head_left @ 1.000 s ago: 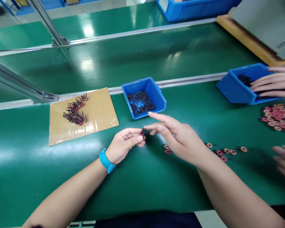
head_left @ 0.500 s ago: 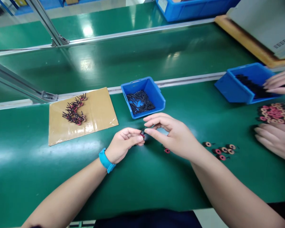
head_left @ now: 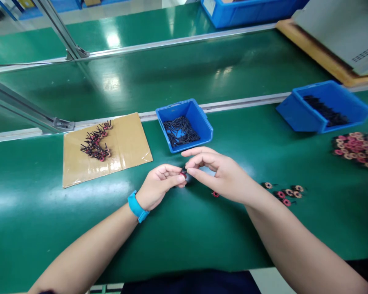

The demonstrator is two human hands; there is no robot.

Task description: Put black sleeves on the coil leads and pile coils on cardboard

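My left hand (head_left: 162,183), with a blue band on its wrist, pinches a small red toothed ring (head_left: 183,174) between thumb and fingers. My right hand (head_left: 216,171) meets it from the right, thumb and index finger closed on a short black sleeve (head_left: 184,168) at the top of the ring. Whether the sleeve sits on the ring's lead cannot be made out. Just beyond the hands is a blue bin (head_left: 207,132) holding many short black sleeves. Under my right hand a loose red ring (head_left: 215,194) lies on the green table.
At the left, a cardboard sheet (head_left: 129,147) carries a cluster of rings with black sleeves. Several loose rings (head_left: 286,193) lie right of my forearm. Farther right are a pile of rings (head_left: 355,149) and a second blue bin (head_left: 297,114) with black parts. A metal rail (head_left: 248,102) runs behind.
The other person's hands have left the right bin and the ring pile. My right hand has shifted slightly left, still at the ring; my left hand has barely moved.
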